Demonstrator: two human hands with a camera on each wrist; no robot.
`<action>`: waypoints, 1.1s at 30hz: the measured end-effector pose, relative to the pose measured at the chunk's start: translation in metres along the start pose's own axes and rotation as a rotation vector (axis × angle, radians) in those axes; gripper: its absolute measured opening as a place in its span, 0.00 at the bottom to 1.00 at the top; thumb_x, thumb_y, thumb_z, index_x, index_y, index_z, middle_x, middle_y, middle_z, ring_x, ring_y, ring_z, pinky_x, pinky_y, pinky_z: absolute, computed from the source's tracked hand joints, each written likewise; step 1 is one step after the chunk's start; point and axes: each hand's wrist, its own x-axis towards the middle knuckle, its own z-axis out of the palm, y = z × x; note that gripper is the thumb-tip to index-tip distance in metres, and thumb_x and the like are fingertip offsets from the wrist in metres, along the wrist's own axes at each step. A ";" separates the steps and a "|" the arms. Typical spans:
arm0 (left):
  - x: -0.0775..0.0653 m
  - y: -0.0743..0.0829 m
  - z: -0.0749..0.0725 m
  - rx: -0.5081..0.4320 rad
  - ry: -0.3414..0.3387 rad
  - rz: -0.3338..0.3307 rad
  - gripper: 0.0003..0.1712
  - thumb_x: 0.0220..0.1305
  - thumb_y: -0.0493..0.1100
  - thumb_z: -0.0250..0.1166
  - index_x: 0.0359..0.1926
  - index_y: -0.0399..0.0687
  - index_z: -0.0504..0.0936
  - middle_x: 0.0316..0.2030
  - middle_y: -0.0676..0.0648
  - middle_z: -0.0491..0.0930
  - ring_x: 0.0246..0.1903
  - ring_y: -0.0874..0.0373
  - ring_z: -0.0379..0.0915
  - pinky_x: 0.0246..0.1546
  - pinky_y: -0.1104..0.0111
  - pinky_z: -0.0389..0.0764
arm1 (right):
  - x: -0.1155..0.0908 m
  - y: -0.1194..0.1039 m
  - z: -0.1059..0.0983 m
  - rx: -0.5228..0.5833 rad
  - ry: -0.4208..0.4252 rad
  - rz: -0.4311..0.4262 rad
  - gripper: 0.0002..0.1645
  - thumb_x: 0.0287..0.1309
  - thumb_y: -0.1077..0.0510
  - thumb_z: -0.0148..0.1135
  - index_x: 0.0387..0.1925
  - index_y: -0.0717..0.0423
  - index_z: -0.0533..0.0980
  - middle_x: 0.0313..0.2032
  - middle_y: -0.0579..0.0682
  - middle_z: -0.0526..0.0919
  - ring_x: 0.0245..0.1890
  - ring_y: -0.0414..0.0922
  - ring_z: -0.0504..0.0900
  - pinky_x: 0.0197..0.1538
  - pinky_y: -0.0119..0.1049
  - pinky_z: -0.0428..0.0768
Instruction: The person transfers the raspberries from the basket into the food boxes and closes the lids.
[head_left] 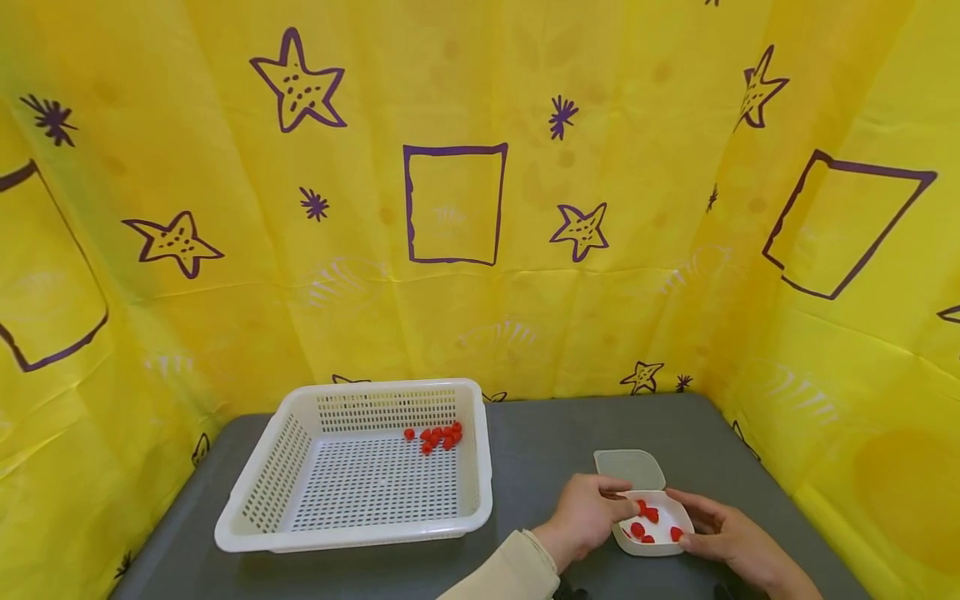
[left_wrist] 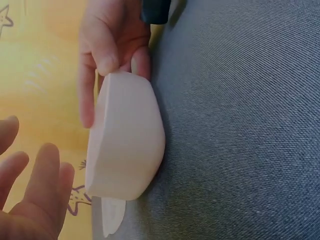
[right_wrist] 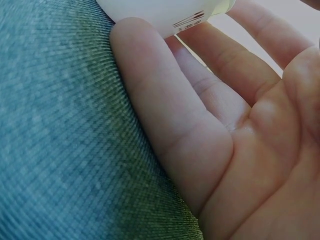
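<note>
A small white lidded box stands on the grey table at the right, its translucent lid folded back behind it. Several red raspberries lie inside. My right hand grips the box's right side, thumb over the near rim and other fingers along the far side. In the left wrist view, that thumb rests at the rim. My left hand reaches over the box's left edge, fingertips beside a berry; in its wrist view the fingers are loosely spread with nothing visible between them.
A large white slotted basket stands at the left of the grey table, with several more red raspberries in its far right corner. A yellow curtain with drawn starfish hangs behind the table and on both sides.
</note>
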 end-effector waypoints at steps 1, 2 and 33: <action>0.000 0.001 0.000 -0.001 -0.002 0.001 0.12 0.54 0.32 0.74 0.42 0.42 0.90 0.28 0.54 0.84 0.30 0.64 0.80 0.35 0.69 0.82 | 0.000 0.000 0.000 0.002 0.002 0.003 0.37 0.69 0.63 0.58 0.72 0.73 0.56 0.67 0.73 0.63 0.55 0.34 0.76 0.53 0.33 0.78; 0.000 0.002 0.000 -0.006 -0.006 0.004 0.12 0.55 0.32 0.74 0.42 0.42 0.90 0.28 0.54 0.84 0.30 0.63 0.80 0.35 0.69 0.82 | 0.000 -0.001 0.000 0.006 0.003 0.006 0.37 0.70 0.62 0.58 0.72 0.73 0.56 0.67 0.72 0.63 0.55 0.34 0.76 0.53 0.33 0.78; 0.036 0.025 -0.335 0.268 -0.113 -0.073 0.22 0.63 0.31 0.67 0.59 0.37 0.78 0.58 0.37 0.76 0.52 0.44 0.76 0.52 0.52 0.78 | -0.001 -0.002 0.001 0.032 0.014 0.052 0.37 0.69 0.61 0.60 0.72 0.71 0.56 0.66 0.69 0.66 0.52 0.34 0.77 0.52 0.32 0.78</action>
